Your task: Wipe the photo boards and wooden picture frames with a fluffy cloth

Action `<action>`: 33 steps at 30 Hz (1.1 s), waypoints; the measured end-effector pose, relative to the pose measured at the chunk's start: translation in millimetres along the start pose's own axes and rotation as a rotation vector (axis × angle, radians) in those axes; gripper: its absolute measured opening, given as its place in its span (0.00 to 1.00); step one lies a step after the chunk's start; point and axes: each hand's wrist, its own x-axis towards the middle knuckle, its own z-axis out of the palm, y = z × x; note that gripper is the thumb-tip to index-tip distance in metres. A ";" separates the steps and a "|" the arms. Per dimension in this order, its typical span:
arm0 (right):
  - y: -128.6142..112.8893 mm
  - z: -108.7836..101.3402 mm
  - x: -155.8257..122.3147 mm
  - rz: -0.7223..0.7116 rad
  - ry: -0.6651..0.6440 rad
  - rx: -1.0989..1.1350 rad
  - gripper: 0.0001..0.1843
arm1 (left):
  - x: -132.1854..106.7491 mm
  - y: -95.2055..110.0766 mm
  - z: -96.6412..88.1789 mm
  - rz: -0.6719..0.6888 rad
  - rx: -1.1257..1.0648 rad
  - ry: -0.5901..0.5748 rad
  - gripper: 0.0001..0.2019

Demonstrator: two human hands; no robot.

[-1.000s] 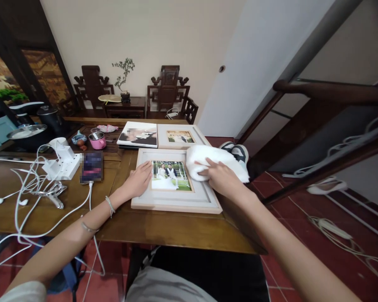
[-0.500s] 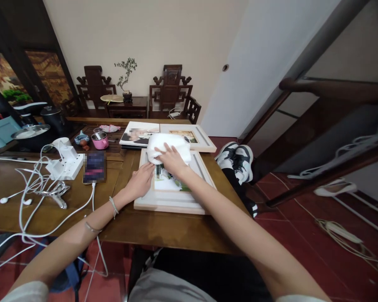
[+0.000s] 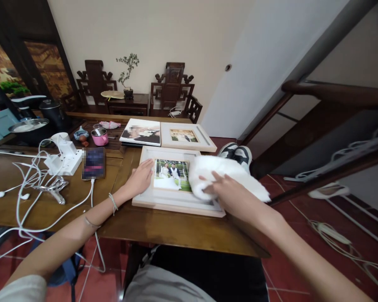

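Observation:
A picture frame [image 3: 173, 203] with a pale wood edge lies flat on the wooden table, its photo [image 3: 171, 176] of two people in a garden now in plain sight. My left hand [image 3: 141, 178] rests on the frame's left side with the fingers stretched out, holding nothing. Over the frame's right side, my right hand [image 3: 228, 191] grips a white cloth [image 3: 208, 165]. The cloth is bunched under the fingers and hangs out past the frame's right edge. Motion blurs this hand a little.
Behind lie a second frame [image 3: 201, 140] and a portrait panel [image 3: 140, 132]. To the left are a phone [image 3: 93, 163], a white power strip [image 3: 67, 161] with tangled cables, and a pink cup [image 3: 100, 137]. Shoes [image 3: 236, 153] show beyond the table's right edge.
My right hand has swept the cloth from the frame's upper left to its right side, uncovering the photo. My left hand stays on the left edge.

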 end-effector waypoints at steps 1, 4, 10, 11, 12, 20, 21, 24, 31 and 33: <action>-6.1 -0.3 -16.6 -0.027 -0.034 0.031 0.34 | -0.3 0.3 -0.3 -0.001 0.001 -0.003 0.23; -15.5 -1.8 -49.1 -0.045 -0.114 0.118 0.37 | -1.3 1.3 -1.7 0.004 -0.005 -0.012 0.23; -0.6 7.8 -0.8 0.068 -0.049 0.107 0.37 | -1.5 1.7 -4.9 0.030 -0.011 -0.044 0.23; 4.9 10.8 16.9 0.089 0.002 0.087 0.37 | -1.4 1.5 -5.2 0.031 -0.014 -0.051 0.23; 10.7 13.2 34.8 0.109 0.051 0.065 0.38 | -1.3 1.2 -5.4 0.032 -0.017 -0.057 0.23; 28.3 8.5 95.7 0.105 0.103 0.004 0.30 | 0.6 -3.3 -2.6 0.035 -0.010 -0.033 0.23; 24.9 7.3 89.1 0.092 0.087 0.000 0.30 | 0.7 -3.2 -2.5 0.034 -0.006 -0.032 0.23; 14.3 3.4 54.7 0.040 0.029 0.010 0.31 | 0.4 -1.7 -3.2 0.032 0.002 -0.030 0.22; 11.5 -12.4 -29.4 -0.155 -0.090 0.262 0.33 | -0.4 -1.4 -2.8 0.027 -0.005 -0.028 0.22; 11.9 -13.7 -25.0 -0.117 -0.021 0.255 0.35 | -0.8 -1.3 -2.2 0.026 -0.003 -0.023 0.22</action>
